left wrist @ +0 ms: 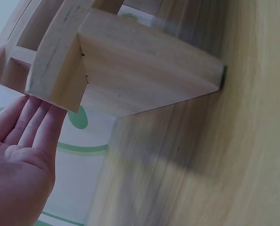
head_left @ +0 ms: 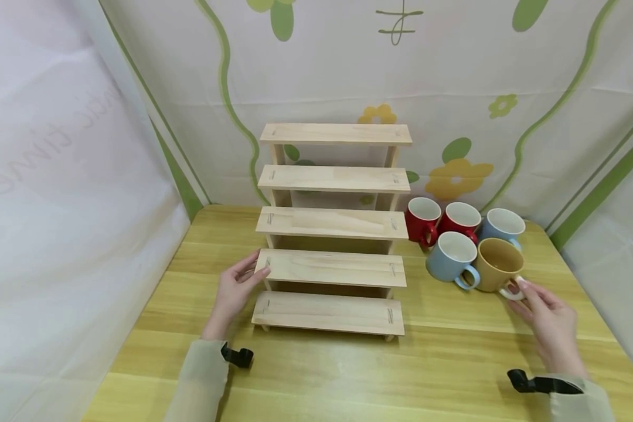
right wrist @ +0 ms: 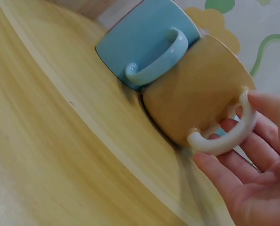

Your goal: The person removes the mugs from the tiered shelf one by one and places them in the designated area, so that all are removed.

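A light wooden stepped display shelf with several boards stands in the middle of the table. At the left end of its second board from the bottom, my left hand grips the corner, the thumb over the top and the fingers at the edge from below. On the right, my right hand holds the white handle of a mustard-yellow mug. In the right wrist view the thumb and fingers close around that handle. The mug is upright, its side against a light blue mug.
Behind the yellow mug stand two red mugs and another light blue mug, in a tight cluster right of the shelf. Patterned white cloth hangs at the back and both sides. Wood-grain table extends in front of the shelf.
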The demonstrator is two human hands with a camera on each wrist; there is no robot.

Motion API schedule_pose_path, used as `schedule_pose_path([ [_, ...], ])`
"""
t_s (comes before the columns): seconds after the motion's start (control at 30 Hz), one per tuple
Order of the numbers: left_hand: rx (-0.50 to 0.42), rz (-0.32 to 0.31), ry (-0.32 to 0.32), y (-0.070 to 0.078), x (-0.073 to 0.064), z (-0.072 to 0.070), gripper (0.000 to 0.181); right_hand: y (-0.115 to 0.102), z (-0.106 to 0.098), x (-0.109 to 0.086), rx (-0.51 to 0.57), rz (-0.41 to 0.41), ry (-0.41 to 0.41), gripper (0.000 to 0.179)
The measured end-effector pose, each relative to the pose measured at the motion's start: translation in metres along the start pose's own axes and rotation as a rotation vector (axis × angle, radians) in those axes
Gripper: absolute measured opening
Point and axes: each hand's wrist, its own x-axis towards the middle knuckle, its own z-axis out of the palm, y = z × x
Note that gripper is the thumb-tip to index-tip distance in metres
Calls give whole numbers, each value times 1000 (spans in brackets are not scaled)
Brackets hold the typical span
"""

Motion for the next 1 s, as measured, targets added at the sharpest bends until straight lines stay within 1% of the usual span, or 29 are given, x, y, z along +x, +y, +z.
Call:
schedule_pose_path([
  [0.07,0,2,-3,0,1,0,57,-2,-2,-3,-52,-2,-4,18],
  [0.1,-1,3,-5,0,1,1,57,-3,-3,-5,-121,-8,3,21],
  [0.17,-10,6,-8,0,2,1,57,-8,-6,-8,-376,-31,43,32],
  [0.23,-14,10,-11,0,3,1,57,-14,-8,-10,-685,-60,87,51],
  [0.27,-15,11,-13,-1,3,1,57,-18,-9,-10,-837,-79,96,60],
  [0.3,-18,11,-12,-1,4,1,56,-22,-10,-9,-985,-108,87,67],
  [0.33,-19,11,-12,-1,4,0,56,-26,-12,-7,-1109,-150,65,73],
  [0.43,-11,11,-10,-1,4,-1,56,-38,-17,3,-1347,-315,-54,87],
  [0.5,-9,13,-6,-1,5,-2,56,-45,-18,11,-1481,-411,-122,94],
  [0.57,-5,15,-6,-2,6,-3,56,-50,-19,17,-1579,-465,-168,99],
  [0.63,-4,17,-5,-2,5,-4,56,-51,-19,19,-1672,-470,-197,101],
  [0.7,0,14,-6,-2,5,-4,56,-51,-19,20,-1727,-457,-221,102],
  [0.8,19,6,-4,-1,4,-4,58,-51,-19,23,-1771,-428,-257,104],
  [0.87,36,4,-3,0,3,-5,59,-50,-18,24,-1771,-403,-265,106],
  [0.93,61,16,-7,1,4,-7,61,-49,-15,27,-1769,-386,-269,107],
  [1.0,70,48,-22,4,4,-11,63,-49,-14,28,-1772,-382,-271,106],
])
